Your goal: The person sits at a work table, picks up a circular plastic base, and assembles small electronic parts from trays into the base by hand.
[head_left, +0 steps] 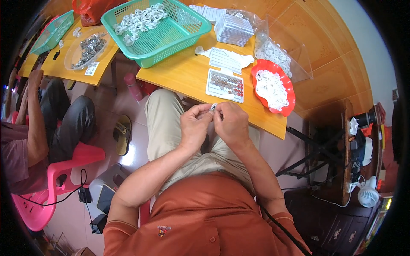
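My left hand (196,126) and my right hand (232,123) meet above my lap, just off the table's front edge. Their thumbs and forefingers pinch a small white part (213,107) between them. Fingertips cover most of it, so its exact kind is hidden. Just beyond my hands lies a white tray (212,92) with rows of small brown, grey and red round pieces. Behind it sits a second white dimpled tray (226,60) on a torn white sheet. To the right, a red scalloped dish (259,99) holds a heap of tiny white parts.
A green basket (147,60) with white ring-shaped pieces stands at the table's left. Stacked white trays (234,30) and a clear bag of white parts (273,55) are at the back. Leftward, a seated person (34,128) is beside another table with a bowl of metal pieces (89,51).
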{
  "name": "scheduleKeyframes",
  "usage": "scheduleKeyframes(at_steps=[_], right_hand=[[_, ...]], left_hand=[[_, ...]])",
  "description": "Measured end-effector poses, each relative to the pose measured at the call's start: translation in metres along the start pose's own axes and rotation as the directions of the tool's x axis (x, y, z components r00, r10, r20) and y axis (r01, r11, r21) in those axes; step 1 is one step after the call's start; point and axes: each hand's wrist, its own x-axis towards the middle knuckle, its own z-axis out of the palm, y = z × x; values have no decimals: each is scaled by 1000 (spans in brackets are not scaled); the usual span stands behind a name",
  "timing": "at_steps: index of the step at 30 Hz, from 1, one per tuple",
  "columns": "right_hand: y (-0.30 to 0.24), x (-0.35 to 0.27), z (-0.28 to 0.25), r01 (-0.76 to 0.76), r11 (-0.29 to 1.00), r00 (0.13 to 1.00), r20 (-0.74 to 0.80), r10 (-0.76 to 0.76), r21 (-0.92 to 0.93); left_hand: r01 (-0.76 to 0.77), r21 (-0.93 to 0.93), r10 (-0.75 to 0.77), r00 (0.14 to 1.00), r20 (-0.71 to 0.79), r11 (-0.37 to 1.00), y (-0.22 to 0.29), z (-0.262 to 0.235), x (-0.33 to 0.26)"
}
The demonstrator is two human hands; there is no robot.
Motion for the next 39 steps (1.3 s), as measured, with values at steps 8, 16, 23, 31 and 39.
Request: scheduleKeyframes(at_steps=[8,16,23,31,39], right_hand=[[2,3,-1,5,1000,997,72,-5,-10],[20,5,-1,-364,869,923,252,290,334],[36,2,7,-407,795,906,307,291,450],[42,4,2,-715,242,686,589,428,656],[46,-3,3,-673,173,714,572,404,719]], left_hand=[[71,-73,-73,997,-21,995,-1,0,1],[88,4,-87,995,-38,996,0,1,-2],[82,0,-82,996,-34,997,-2,-1,-1],[94,-83,-94,996,1,992,2,-1,2],[123,-124,-120,992,32,985,8,-1,1]])
